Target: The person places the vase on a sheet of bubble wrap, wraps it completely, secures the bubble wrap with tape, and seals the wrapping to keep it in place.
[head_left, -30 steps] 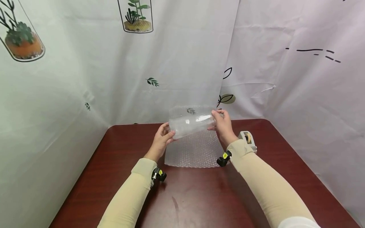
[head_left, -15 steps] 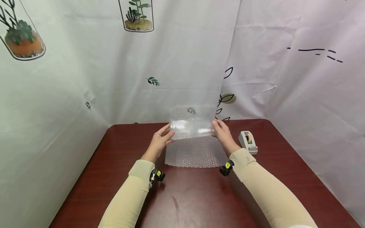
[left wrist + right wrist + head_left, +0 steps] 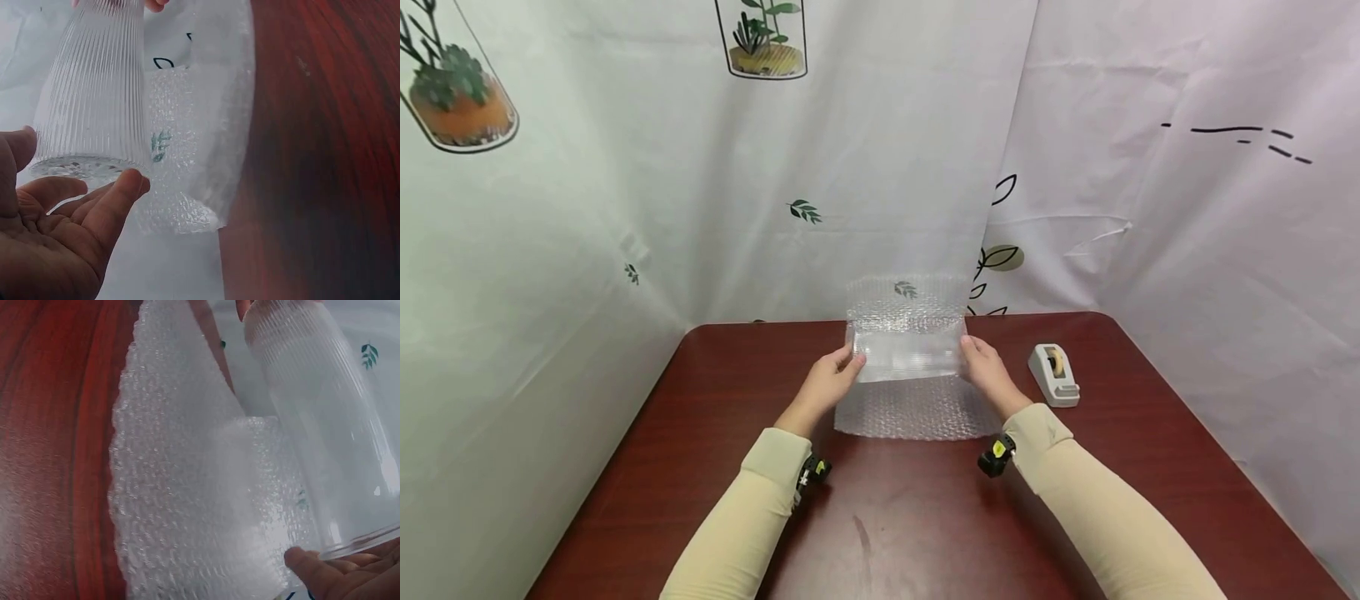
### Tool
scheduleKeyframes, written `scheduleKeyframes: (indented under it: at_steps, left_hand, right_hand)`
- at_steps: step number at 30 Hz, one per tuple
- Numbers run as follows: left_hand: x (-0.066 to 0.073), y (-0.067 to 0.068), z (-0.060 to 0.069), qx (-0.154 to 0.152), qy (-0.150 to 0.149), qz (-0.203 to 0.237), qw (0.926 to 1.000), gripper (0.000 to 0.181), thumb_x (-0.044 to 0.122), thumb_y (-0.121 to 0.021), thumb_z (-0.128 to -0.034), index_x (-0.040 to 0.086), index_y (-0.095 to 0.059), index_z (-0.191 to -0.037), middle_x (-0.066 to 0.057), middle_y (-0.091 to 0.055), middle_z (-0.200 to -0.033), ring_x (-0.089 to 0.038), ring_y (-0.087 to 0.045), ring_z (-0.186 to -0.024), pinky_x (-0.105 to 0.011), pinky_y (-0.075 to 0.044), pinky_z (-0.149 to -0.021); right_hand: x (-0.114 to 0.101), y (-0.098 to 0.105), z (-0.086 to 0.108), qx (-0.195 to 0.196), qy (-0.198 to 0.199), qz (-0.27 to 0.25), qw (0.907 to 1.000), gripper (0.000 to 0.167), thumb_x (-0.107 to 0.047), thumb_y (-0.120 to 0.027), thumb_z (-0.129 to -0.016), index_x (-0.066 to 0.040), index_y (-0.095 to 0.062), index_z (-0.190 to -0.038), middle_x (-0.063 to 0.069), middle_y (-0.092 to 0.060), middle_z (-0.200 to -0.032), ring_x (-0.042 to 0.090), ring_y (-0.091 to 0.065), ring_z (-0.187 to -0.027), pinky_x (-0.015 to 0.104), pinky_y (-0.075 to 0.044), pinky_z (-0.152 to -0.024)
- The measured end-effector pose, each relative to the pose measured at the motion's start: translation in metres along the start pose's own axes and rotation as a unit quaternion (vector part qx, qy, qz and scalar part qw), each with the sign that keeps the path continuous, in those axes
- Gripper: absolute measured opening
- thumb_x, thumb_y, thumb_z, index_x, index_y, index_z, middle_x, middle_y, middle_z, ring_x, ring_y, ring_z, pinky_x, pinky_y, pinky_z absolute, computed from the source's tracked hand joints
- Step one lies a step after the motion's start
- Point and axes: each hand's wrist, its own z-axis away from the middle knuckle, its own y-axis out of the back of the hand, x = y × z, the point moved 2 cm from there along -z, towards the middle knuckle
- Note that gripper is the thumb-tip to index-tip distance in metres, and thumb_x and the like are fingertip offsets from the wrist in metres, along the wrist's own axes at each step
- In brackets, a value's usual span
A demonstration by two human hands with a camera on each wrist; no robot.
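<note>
Nearest are the person's two cream sleeves, reaching in over the dark red, wood-grained table, a small black camera worn at each wrist. Next comes the near edge of a sheet of clear bubble wrap, spread towards the middle of the table's far edge. Over this sheet a clear glass is held sideways; whether it touches the wrap cannot be told. It is colourless and tall, with fine ribs along its wall, a patterned flat base and a smooth, shiny band at the rim. The left hand grips the base end between thumb and fingers; the right hand holds the rim end. Near the table's far right corner stands a white tape dispenser with a yellowish roll. Farther back, the wrap shows above the table's far edge, before a white cloth printed with leaves and potted plants.
</note>
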Motion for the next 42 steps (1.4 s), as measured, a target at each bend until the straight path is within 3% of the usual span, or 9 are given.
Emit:
scheduleKeyframes:
  at_steps: [7, 12, 17, 26, 32, 42]
  left_hand:
    - [-0.005, -0.005, 0.004, -0.014, 0.006, -0.030, 0.9994, 0.060, 0.033, -0.054, -0.1048, -0.004, -0.042, -0.150, -0.025, -0.048, -0.148, -0.039, -0.047, -0.136, -0.052, -0.039, -0.111]
    - [-0.006, -0.007, 0.005, -0.019, 0.013, -0.038, 0.9990, 0.058, 0.032, -0.054, -0.1047, -0.001, -0.042, -0.151, -0.025, -0.052, -0.144, -0.038, -0.052, -0.132, -0.052, -0.043, -0.107]
    - [-0.008, -0.009, 0.008, -0.029, 0.028, -0.038, 0.9985, 0.058, 0.031, -0.054, -0.1051, 0.001, -0.041, -0.152, -0.025, -0.055, -0.141, -0.038, -0.056, -0.128, -0.053, -0.047, -0.103]
    - [-0.015, -0.016, 0.011, -0.034, 0.021, -0.039, 0.9985, 0.057, 0.030, -0.053, -0.1056, -0.002, -0.040, -0.151, -0.027, -0.053, -0.142, -0.040, -0.055, -0.128, -0.053, -0.046, -0.103]
    - [-0.021, -0.020, 0.011, -0.027, 0.021, -0.042, 0.9985, 0.056, 0.026, -0.055, -0.1045, -0.006, -0.043, -0.149, -0.028, -0.049, -0.146, -0.041, -0.048, -0.135, -0.053, -0.040, -0.110]
    - [-0.025, -0.023, 0.011, -0.038, 0.044, -0.050, 0.9971, 0.055, 0.026, -0.053, -0.1054, -0.006, -0.043, -0.149, -0.028, -0.048, -0.147, -0.042, -0.045, -0.137, -0.054, -0.039, -0.110]
  right_hand:
    - [0.008, -0.002, 0.002, -0.003, -0.014, 0.045, 0.9989, 0.059, -0.033, -0.030, -0.111, 0.008, -0.029, -0.154, 0.032, -0.043, -0.148, 0.043, -0.044, -0.137, 0.055, -0.038, -0.111]
    - [0.013, -0.004, 0.005, -0.001, -0.013, 0.084, 0.9964, 0.059, -0.032, -0.029, -0.111, 0.010, -0.032, -0.152, 0.031, -0.038, -0.153, 0.042, -0.034, -0.144, 0.053, -0.025, -0.119]
    - [0.018, -0.008, 0.009, 0.005, -0.017, 0.108, 0.9940, 0.058, -0.030, -0.028, -0.111, 0.013, -0.034, -0.150, 0.033, -0.038, -0.152, 0.044, -0.035, -0.143, 0.055, -0.026, -0.118]
    - [0.027, -0.012, 0.008, 0.012, -0.031, 0.108, 0.9936, 0.058, -0.030, -0.028, -0.111, 0.012, -0.033, -0.151, 0.032, -0.035, -0.154, 0.044, -0.032, -0.144, 0.056, -0.026, -0.118]
    - [0.029, -0.015, 0.007, 0.011, -0.030, 0.114, 0.9930, 0.057, -0.027, -0.027, -0.111, 0.012, -0.031, -0.152, 0.033, -0.032, -0.154, 0.046, -0.029, -0.145, 0.057, -0.025, -0.118]
    - [0.036, -0.023, 0.009, 0.023, -0.027, 0.044, 0.9984, 0.053, -0.020, -0.029, -0.110, 0.018, -0.034, -0.147, 0.035, -0.031, -0.154, 0.046, -0.029, -0.144, 0.055, -0.024, -0.119]
